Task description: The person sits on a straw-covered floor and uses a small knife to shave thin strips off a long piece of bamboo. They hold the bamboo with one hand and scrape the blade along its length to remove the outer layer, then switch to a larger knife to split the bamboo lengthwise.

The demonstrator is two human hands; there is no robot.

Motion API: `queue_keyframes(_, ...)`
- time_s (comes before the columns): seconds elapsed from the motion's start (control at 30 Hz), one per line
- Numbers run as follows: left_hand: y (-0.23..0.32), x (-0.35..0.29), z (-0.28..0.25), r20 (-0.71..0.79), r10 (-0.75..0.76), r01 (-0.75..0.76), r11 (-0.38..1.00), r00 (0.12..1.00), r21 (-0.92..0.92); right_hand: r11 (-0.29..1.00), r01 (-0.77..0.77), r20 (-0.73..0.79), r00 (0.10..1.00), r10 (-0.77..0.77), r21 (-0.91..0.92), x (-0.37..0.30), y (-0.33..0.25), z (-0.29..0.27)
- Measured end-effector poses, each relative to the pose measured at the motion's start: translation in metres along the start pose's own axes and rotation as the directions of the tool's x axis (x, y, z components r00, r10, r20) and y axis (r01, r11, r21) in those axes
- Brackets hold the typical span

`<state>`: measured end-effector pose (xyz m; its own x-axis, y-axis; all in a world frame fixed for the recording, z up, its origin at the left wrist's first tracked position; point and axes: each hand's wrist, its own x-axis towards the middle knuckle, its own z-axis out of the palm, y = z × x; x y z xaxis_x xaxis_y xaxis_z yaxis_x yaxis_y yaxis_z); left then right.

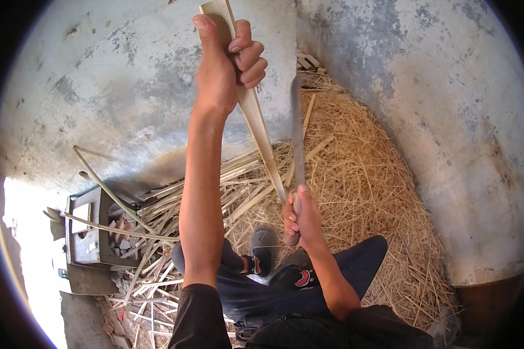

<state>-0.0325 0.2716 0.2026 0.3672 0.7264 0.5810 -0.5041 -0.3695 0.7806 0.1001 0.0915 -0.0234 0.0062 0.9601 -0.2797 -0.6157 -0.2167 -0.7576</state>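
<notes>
Raised high in front of me, my left hand [224, 67] is wrapped round a long, pale split-bamboo strip [254, 116], its thumb lying along the side. The strip slants down toward my right hand and has a step in its surface near the lower part. Low and right of centre, my right hand [304, 216] grips the handle of a long knife [298, 136]. Its dark, narrow blade points up and away, just right of the strip. The strip's lower tip ends close to the knuckles of my right hand; whether they touch I cannot tell.
A large heap of thin, straw-like shavings [361, 168] fills the right side of the floor. Split strips [239, 174] lie loose beyond my legs. A grey box-like frame [99, 232] stands at left, crossed by a bent pale cane [113, 198]. Worn walls [116, 87] rise behind.
</notes>
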Motion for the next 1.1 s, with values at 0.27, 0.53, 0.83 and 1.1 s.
queue_keyframes(0.27,-0.002,0.002,0.018,-0.038,0.002,-0.002,1.000,0.999,0.015,0.998,-0.039,-0.010,0.999,0.039,-0.054,0.007,0.034,-0.009)
queue_keyframes(0.53,-0.003,0.002,0.015,0.057,-0.015,0.015,1.000,0.998,0.004,0.987,0.156,0.011,0.988,-0.157,0.038,-0.014,-0.011,0.012)
queue_keyframes(0.83,-0.002,0.002,0.027,0.088,-0.048,0.049,0.999,0.995,-0.002,0.984,-0.149,-0.038,0.989,0.146,-0.097,-0.014,0.023,-0.015)
queue_keyframes(1.1,-0.004,0.002,0.031,0.096,-0.024,0.023,1.000,0.995,0.015,0.969,0.238,0.007,0.971,-0.238,-0.067,-0.008,0.031,-0.006)
